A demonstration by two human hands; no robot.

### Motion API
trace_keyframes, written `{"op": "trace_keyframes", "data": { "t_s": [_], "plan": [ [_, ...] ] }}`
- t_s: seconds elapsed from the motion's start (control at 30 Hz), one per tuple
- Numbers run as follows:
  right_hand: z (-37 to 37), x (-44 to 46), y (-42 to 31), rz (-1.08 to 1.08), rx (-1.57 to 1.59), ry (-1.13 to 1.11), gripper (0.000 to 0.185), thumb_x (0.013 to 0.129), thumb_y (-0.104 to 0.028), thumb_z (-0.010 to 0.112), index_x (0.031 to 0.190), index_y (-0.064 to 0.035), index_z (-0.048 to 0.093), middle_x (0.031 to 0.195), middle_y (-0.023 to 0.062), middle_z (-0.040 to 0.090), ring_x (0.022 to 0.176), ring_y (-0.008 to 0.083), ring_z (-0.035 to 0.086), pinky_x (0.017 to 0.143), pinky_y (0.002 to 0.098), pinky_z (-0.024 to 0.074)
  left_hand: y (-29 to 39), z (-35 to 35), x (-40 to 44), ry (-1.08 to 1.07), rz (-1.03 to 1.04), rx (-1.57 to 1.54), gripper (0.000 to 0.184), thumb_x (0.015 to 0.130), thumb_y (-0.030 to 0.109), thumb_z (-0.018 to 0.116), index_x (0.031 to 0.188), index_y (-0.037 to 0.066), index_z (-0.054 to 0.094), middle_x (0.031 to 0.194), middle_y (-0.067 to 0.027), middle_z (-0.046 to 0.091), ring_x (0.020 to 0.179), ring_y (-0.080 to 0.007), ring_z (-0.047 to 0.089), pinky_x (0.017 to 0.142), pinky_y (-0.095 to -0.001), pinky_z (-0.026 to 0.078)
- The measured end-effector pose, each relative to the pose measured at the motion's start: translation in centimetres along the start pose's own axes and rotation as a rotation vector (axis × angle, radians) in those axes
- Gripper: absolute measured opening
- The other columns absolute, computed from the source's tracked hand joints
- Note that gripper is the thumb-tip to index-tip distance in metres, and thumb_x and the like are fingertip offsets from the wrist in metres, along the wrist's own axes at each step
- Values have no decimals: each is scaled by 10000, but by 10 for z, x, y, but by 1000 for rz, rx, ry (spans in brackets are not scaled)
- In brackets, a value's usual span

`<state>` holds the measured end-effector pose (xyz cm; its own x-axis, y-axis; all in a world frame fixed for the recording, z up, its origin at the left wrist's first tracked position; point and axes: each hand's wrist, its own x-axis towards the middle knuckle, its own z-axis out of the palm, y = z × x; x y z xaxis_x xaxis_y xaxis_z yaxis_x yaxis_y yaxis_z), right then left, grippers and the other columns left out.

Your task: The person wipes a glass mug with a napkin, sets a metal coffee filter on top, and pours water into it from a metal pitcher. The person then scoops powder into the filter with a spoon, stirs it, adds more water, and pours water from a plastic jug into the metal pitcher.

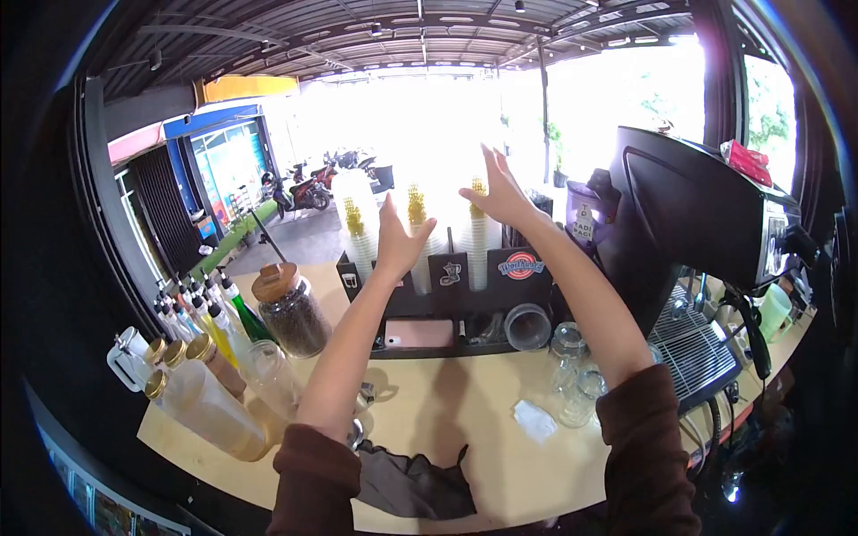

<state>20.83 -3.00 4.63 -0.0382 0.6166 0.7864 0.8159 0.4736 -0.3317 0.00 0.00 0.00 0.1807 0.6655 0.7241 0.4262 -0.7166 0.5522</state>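
Note:
Both arms, in brown sleeves, reach forward over the counter towards tall stacks of clear plastic cups with yellow print. My left hand (400,239) is open, thumb and fingers apart, in front of the middle cup stack (416,204). Beside the right cup stack (480,241) is my right hand (502,195), also open with its fingers raised. Another cup stack (353,219) stands on the left. The stacks sit in a black holder (411,305) with stickers on its front. Neither hand shows anything held.
A pink phone (419,334) lies in the holder's lower shelf. Left stand a coffee bean jar (293,313), syrup bottles (214,322) and a plastic jug (210,406). Glass jars (576,384) and a white tissue (534,421) are right of centre, near the espresso machine (697,201). Dark cloth (416,482) lies in front.

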Motion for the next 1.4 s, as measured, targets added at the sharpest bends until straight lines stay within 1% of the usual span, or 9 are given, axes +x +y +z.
{"op": "trace_keyframes", "data": {
  "t_s": [0.07, 0.33, 0.6, 0.67, 0.77, 0.97, 1.07, 1.23, 1.4],
  "plan": [
    [-3, -16, -15, -45, -80, 178, 756, 794, -217, 677, 1398, -61, 250, 1436, 222, 228, 1295, 412, 311, 1051, 451, 314, 10, -5, -10, -9, 74, -6, 889, 790, 366, 684, 1390, -77, 200, 1426, -264, 274, 1345, -340, 263, 1104, -388, 221],
    [-10, -189, -131, -193, 119, -89, 517, 786, -132, 630, 1256, -45, 434, 1370, 255, 310, 1259, 416, 359, 1028, 423, 342, 59, -71, -165, -360, 260, -123, 676, 846, 249, 632, 1356, -36, 293, 1378, -252, 355, 1293, -357, 353, 1069, -401, 283],
    [55, -373, -150, 174, 379, -696, 548, 836, -313, 636, 1286, -60, 452, 1380, 225, 342, 1285, 385, 338, 1075, 490, 236, -3, -112, -332, -721, -101, -14, 491, 885, 174, 538, 1319, 10, 376, 1325, -209, 417, 1240, -358, 400, 1044, -427, 313],
    [58, -387, -163, 8, 55, -641, 489, 825, -334, 647, 1217, -71, 520, 1346, 167, 414, 1272, 348, 366, 1078, 504, 211, -17, -110, -355, -634, -57, 102, 377, 861, 129, 518, 1223, 30, 474, 1251, -163, 491, 1197, -325, 440, 1029, -457, 310],
    [61, -393, -164, 79, 168, -630, 384, 826, -321, 644, 1111, -71, 585, 1287, 129, 484, 1263, 314, 384, 1074, 492, 216, -24, -108, -374, -477, 26, 121, 315, 855, 112, 516, 1159, 30, 527, 1193, -155, 527, 1178, -319, 454, 1039, -465, 298],
    [62, -388, -156, 35, 251, -441, 209, 788, -167, 698, 877, -24, 575, 934, 111, 609, 856, 255, 565, 798, 372, 444, -26, -110, -373, -434, -36, 1, 288, 849, 112, 524, 1122, 27, 558, 1118, -145, 561, 1118, -334, 482, 1033, -454, 300],
    [47, -388, -163, 423, 417, -344, 187, 804, -109, 685, 867, 13, 559, 727, 74, 562, 668, 117, 508, 591, 261, 417, -19, -117, -372, -369, -65, 55, 303, 779, 174, 607, 1059, 57, 599, 1024, -117, 562, 1024, -308, 503, 1036, -465, 283],
    [16, -406, -153, 435, 499, -141, 126, 816, -84, 658, 837, 20, 591, 697, 42, 563, 678, 92, 508, 628, 241, 421, -18, -126, -360, -570, -52, 157, 276, 737, 213, 637, 974, 71, 625, 982, -100, 572, 954, -294, 520, 971, -433, 320],
    [-47, -353, -166, 615, 742, 147, 101, 873, -80, 615, 913, 12, 618, 785, 1, 607, 728, 48, 524, 662, 198, 412, 37, -128, -300, -232, 85, 234, 178, 760, 134, 650, 897, 50, 573, 835, -98, 598, 830, -307, 571, 958, -468, 350]
  ]
}}
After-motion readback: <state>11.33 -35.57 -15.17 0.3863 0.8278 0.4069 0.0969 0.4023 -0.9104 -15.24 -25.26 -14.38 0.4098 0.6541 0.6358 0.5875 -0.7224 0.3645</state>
